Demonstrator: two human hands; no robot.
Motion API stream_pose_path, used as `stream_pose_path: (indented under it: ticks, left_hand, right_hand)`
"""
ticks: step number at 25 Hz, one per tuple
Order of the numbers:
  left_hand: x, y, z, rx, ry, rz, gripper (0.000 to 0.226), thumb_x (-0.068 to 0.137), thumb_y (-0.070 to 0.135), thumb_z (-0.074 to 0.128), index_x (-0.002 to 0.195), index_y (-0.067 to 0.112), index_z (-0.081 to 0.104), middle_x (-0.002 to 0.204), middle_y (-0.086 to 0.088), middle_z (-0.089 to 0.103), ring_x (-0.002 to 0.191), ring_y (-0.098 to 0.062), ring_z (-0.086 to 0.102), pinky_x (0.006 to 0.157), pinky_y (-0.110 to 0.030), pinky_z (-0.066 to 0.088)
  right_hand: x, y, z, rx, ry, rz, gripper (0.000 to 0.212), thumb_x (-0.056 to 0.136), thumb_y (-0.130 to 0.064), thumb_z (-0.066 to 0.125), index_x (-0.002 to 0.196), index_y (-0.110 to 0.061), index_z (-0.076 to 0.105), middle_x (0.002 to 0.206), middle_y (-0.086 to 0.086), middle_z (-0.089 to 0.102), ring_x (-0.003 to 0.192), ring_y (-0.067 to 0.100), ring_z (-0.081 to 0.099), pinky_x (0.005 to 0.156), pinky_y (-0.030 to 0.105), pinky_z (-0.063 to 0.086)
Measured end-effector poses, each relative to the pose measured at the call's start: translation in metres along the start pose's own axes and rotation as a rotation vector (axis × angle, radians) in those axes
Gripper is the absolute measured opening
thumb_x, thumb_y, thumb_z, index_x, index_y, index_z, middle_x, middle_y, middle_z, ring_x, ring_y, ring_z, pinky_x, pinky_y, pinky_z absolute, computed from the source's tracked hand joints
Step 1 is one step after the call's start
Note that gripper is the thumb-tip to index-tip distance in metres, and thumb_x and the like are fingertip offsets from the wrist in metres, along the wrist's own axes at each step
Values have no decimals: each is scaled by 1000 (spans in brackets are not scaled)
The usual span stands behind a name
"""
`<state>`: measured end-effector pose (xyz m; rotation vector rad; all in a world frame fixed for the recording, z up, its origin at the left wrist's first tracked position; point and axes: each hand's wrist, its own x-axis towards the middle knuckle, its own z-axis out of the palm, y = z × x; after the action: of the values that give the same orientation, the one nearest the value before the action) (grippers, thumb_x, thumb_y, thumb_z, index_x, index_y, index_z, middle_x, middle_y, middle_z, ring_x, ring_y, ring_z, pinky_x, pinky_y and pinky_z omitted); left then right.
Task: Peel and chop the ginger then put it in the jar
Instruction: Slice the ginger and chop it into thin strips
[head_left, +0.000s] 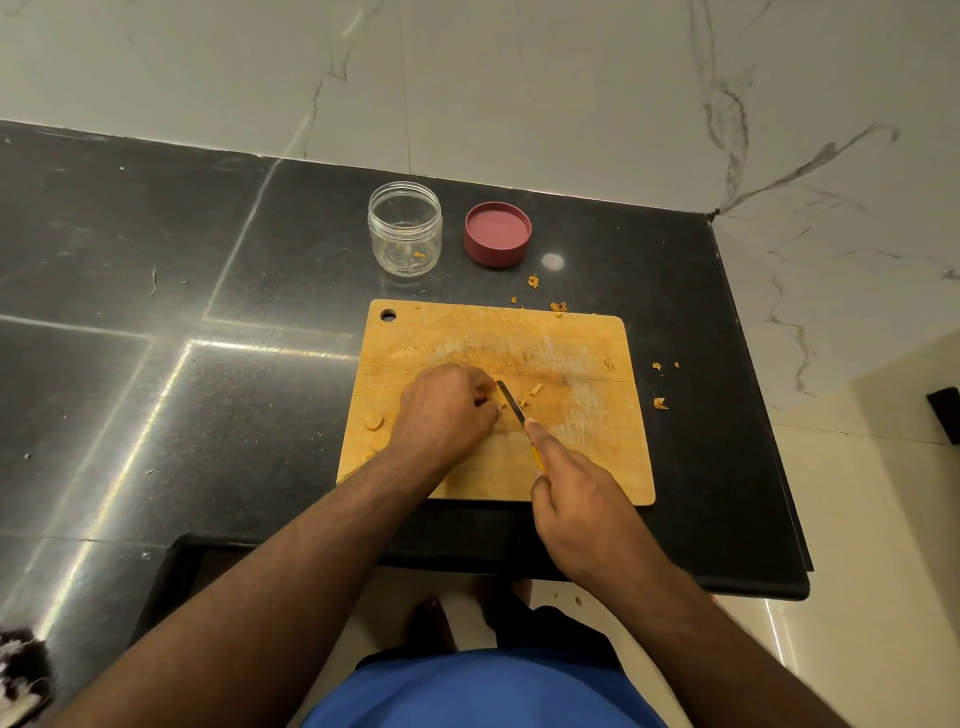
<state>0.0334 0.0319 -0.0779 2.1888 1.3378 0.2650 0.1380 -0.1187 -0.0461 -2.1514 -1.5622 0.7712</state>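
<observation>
The ginger lies near the middle of the cutting board, mostly hidden under the left hand, whose curled fingers pin it down. The right hand has its grip closed round a yellow-handled knife, blade touching the ginger. 2 cut slices sit by the board's left edge. Beyond the board stand the open jar and its red lid on the dark surface.
</observation>
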Motion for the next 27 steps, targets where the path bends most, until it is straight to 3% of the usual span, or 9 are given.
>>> stream_pose_path:
  ticks: [13,18,27]
  left_hand:
    - [2,4,-2,21,8,-2,21,89,31,68,106,22,76,102,7,71,90,-11,59,79,-35,54]
    - [1,3,-2,4,14,1,19,88,31,69,104,22,75,102,8,71,91,-10,60,82,-35,55]
    - [-2,-3,1,-17,-6,5,28,90,31,69,117,22,71,107,6,71,99,-13,62,89,-43,55]
  right_hand:
    - [8,1,8,-37,-30,-2,56,103,-20,35,156,-27,20,107,1,57,90,14,53,78,33,48]
    - [-21,4,9,-5,-33,15,58,103,-20,39,156,-32,19,95,-8,52,82,9,52,65,19,38]
    - [-27,5,-10,99,61,49,53,103,-22,40,154,-33,28,96,-10,57,71,7,52,57,15,35]
